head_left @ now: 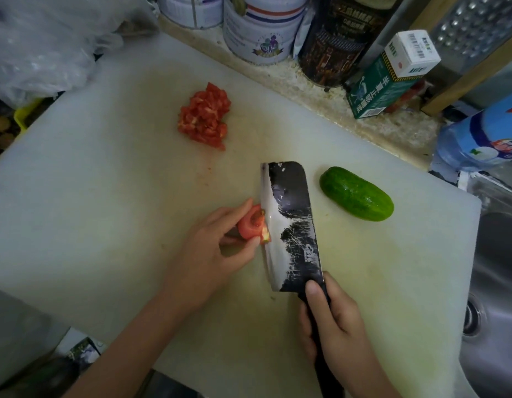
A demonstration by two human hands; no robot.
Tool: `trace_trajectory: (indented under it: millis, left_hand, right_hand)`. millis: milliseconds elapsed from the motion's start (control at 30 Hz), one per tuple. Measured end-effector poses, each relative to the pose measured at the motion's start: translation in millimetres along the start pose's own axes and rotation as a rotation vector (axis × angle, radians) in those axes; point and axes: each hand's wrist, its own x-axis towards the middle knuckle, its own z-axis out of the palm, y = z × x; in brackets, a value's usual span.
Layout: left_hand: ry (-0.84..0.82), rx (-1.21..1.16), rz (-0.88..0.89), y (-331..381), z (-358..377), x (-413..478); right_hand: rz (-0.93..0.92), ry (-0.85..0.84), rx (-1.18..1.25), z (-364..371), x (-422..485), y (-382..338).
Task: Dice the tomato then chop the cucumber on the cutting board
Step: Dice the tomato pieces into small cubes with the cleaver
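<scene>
The left hand (pixel 211 245) pinches a tomato piece (pixel 250 225) in its grip, touching the knife (pixel 289 225). The grip of the right hand (pixel 332 320) wraps round its handle.

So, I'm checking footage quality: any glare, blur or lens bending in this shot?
Head view: dim, even light; a bright reflection streaks the knife; the tomato piece beside it is sharp; the cutting board edges bow from the wide lens.

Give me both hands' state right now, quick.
Left hand: pinching the last tomato piece against the cleaver blade.
Right hand: closed around the cleaver's handle.
</scene>
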Motion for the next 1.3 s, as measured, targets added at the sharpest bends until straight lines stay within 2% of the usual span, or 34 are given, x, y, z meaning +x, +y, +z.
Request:
trace_trajectory:
  millis: [200, 433, 867, 967, 1067, 1167, 1300]
  left_hand:
    - [0.016, 0.007, 0.004, -2.9, 0.9, 1.7]
    - [-0.021, 0.049, -0.037, 2.6, -1.4, 7.5]
    - [-0.048, 0.2, -0.057, 3.8, -6.0, 14.9]
    - [-0.039, 0.409, 0.06, 5.0, -6.4, 7.9]
    - [0.024, 0.683, 0.3, 11.3, -7.8, 1.3]
    - [0.026, 0.779, 0.509, 17.0, -5.2, 1.4]
    - [-0.067, 0.85, 0.559, 24.2, -2.8, 3.2]
  right_hand:
    - [0.096, -0.023, 0.156, -2.0, -10.0, 1.4]
    - [0.05, -0.027, 0.025, -10.4, -17.9, 9.0]
    - [0.023, -0.089, -0.026, -16.2, -11.6, 5.7]
    - [-0.019, -0.125, -0.1, -22.3, -5.6, 0.9]
    - [-0.055, -0.102, -0.229, -28.5, -9.4, -0.9]
    - [-0.046, -0.059, -0.36, -30.7, -12.2, 5.2]
    - [-0.004, -0.041, -0.379, -28.4, -9.3, 7.7]
